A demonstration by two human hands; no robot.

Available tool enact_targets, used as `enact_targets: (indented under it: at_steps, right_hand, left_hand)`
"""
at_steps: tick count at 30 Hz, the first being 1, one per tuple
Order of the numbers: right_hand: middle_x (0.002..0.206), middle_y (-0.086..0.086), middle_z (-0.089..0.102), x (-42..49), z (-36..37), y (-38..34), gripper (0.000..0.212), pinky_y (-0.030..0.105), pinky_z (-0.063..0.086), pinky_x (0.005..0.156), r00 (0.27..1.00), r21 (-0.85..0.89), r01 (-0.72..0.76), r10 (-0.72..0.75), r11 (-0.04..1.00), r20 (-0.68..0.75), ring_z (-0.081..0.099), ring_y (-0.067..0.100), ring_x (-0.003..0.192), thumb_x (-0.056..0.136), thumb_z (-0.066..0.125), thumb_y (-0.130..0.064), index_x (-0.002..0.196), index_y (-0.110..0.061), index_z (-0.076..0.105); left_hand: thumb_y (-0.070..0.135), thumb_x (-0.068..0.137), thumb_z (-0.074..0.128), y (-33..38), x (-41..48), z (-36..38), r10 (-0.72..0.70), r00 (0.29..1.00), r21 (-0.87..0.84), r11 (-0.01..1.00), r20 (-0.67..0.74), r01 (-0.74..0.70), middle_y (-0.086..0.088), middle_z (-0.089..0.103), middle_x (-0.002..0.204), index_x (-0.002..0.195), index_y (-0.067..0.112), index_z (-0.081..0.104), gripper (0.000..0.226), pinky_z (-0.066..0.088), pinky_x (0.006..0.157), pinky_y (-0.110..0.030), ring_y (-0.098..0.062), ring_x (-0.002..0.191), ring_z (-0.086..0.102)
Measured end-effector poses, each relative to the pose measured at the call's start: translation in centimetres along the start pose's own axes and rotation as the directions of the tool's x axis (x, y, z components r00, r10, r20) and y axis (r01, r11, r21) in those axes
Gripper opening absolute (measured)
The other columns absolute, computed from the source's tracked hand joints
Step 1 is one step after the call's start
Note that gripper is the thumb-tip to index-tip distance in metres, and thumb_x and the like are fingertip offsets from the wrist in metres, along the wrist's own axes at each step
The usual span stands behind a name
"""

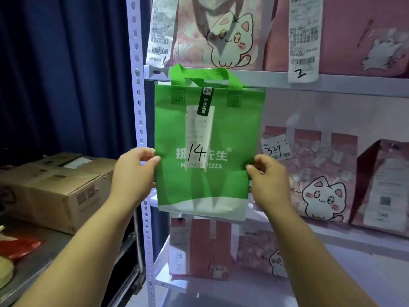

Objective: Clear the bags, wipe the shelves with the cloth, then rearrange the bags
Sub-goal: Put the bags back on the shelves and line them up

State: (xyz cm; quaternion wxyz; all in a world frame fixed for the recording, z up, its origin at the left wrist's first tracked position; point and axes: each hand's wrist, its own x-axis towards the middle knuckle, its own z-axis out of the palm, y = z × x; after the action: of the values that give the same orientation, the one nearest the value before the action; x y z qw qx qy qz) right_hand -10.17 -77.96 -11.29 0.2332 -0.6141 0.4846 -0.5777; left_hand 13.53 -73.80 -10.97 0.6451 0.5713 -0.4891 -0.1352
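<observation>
A green pizza bag (223,185) with a receipt marked 14 hangs in front of the middle shelf's left end. My left hand (135,171) pinches its left edge and my right hand (269,180) pinches its right edge, so both hold it upright in the air. Pink cat-print bags stand on the shelves: one on the top shelf (221,34), one on the middle shelf (314,173) with a tag marked 34, and one on the lower shelf (199,247). No cloth is in view.
The white metal shelf upright (140,120) runs just left of the green bag. A cardboard box (55,185) sits on a metal table at the left, with a red item (20,244) in front of it. Dark blue curtains (66,74) hang behind.
</observation>
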Motion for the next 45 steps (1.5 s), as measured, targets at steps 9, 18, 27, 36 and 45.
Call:
enact_targets:
  at_steps: [9,18,27,36,45]
  right_hand:
    - [0.094,-0.004,0.065,1.7,2.4,4.8,0.018,0.026,0.047,0.077,0.995,-0.119,-0.095,0.093,0.988,-0.024,0.059,0.012,0.084,0.092,0.057,-0.010,0.108,-0.014,0.065]
    - [0.101,-0.003,0.065,2.5,3.3,7.3,0.028,0.025,0.047,0.080,0.991,-0.168,-0.123,0.112,0.978,-0.078,0.060,0.012,0.091,0.094,0.056,-0.016,0.121,-0.016,0.062]
    - [0.102,0.003,0.067,5.2,4.6,8.0,0.026,0.024,0.041,0.072,0.981,-0.223,-0.178,0.155,0.959,-0.116,0.060,0.015,0.088,0.096,0.051,-0.019,0.120,-0.013,0.060]
    - [0.096,-0.009,0.067,6.0,6.3,8.6,0.019,0.033,0.052,0.084,0.974,-0.092,-0.199,0.187,0.976,-0.127,0.063,0.011,0.090,0.094,0.055,-0.016,0.112,-0.016,0.060]
    - [0.121,-0.006,0.060,6.0,6.6,8.5,0.041,0.032,0.045,0.098,0.969,-0.056,-0.227,0.220,0.972,-0.116,0.057,0.015,0.112,0.092,0.058,-0.017,0.132,-0.013,0.050]
  left_hand:
    - [0.013,0.089,0.056,-5.0,1.8,3.2,-0.109,0.990,0.040,0.994,0.086,0.106,0.010,0.067,0.092,0.090,0.025,0.064,0.014,0.055,0.080,-0.048,-0.020,0.091,0.065]
    - [0.008,0.083,0.064,-7.3,2.7,5.5,-0.103,0.984,0.122,0.989,0.143,0.085,0.008,0.066,0.094,0.110,0.024,0.065,0.031,0.055,0.079,-0.041,-0.007,0.075,0.063]
    - [0.010,0.082,0.066,-8.8,6.5,7.9,-0.079,0.978,0.101,0.993,0.195,0.060,0.006,0.069,0.099,0.113,0.026,0.064,0.034,0.056,0.079,-0.041,-0.009,0.082,0.065]
    - [0.005,0.083,0.064,-10.4,8.4,9.7,-0.073,0.972,0.101,0.994,0.223,0.051,0.006,0.068,0.099,0.120,0.022,0.060,0.041,0.045,0.083,-0.023,-0.007,0.090,0.062]
    - [0.008,0.085,0.064,-10.7,8.1,9.4,-0.064,0.963,0.029,0.998,0.261,0.059,0.003,0.066,0.110,0.126,0.019,0.057,0.044,0.045,0.091,-0.024,-0.010,0.102,0.062]
